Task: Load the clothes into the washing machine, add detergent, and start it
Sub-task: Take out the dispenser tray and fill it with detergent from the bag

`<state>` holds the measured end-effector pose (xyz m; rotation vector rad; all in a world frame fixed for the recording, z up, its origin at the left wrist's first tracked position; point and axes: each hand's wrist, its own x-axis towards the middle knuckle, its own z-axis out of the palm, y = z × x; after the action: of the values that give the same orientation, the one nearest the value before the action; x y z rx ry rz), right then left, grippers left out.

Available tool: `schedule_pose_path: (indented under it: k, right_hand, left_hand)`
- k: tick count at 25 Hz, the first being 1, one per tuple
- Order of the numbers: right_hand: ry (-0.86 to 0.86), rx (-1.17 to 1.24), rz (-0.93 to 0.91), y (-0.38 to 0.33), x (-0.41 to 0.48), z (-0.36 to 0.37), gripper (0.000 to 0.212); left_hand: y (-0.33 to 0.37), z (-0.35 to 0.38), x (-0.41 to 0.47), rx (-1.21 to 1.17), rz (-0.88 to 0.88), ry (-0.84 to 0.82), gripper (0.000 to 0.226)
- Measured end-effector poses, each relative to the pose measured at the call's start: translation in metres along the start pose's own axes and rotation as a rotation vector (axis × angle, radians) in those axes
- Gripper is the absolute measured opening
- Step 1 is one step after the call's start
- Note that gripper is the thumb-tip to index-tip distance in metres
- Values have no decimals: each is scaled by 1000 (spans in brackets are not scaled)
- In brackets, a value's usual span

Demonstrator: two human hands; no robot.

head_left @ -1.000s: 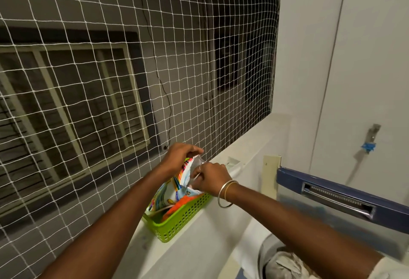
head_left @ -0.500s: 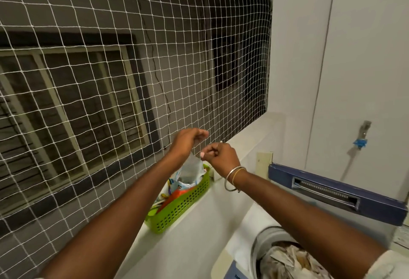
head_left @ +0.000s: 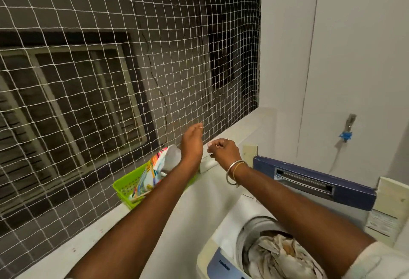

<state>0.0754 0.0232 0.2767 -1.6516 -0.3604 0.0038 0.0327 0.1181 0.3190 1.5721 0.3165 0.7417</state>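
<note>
Detergent packet (head_left: 155, 169) in view: bright orange, yellow and blue print, with a crumpled white top. It is standing in the green basket (head_left: 127, 187) on the ledge (head_left: 55, 258), just beside the net (head_left: 110, 79). The left hand (head_left: 192, 143) hovers above the packet, fingers loose and holding nothing. The right hand (head_left: 223, 152) is alongside with fingers curled in; whether they pinch anything cannot be told. Lower right, the washing machine (head_left: 225, 230) has its blue lid (head_left: 309, 192) up and clothes (head_left: 281, 256) heaped in the drum. There is open air between the ledge edge and the drum mouth.

Green basket (head_left: 126, 187) on white ledge (head_left: 90, 240)
</note>
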Motion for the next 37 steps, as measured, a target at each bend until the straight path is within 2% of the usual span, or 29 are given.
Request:
schedule_pose_path:
  k: [5,9,13,18,20,25,29,33,37]
  right_hand:
    - [8,18,116,11,12,-13,14]
    - [25,-18,182,27,37,-14,14]
    - [56,-292,160,48,62,-4,9]
    - [-2,-432,306,74,98,12,43]
    - [-15,-491,334,80,110,16,47]
    - [-82,-573,415,99,128,29,53]
    - [-19,-530,347,109,130,32,41]
    - [66,-427,336,109,122,24,36]
    - [165,-307,322,104,105,8,34]
  left_hand:
    - [-21,27,-5,64,-98,42,33]
    - [-53,38,4,74,-253,158,33]
    - [-98,46,8,107,-314,172,48]
    - [-140,52,21,306,-222,133,61]
    - [-150,54,27,350,-215,110,67]
    - [-162,56,46,307,-351,125,78]
    - [-170,57,51,218,-373,123,73]
    - [-166,58,47,226,-396,88,65]
    - [-164,59,35,196,-329,46,61]
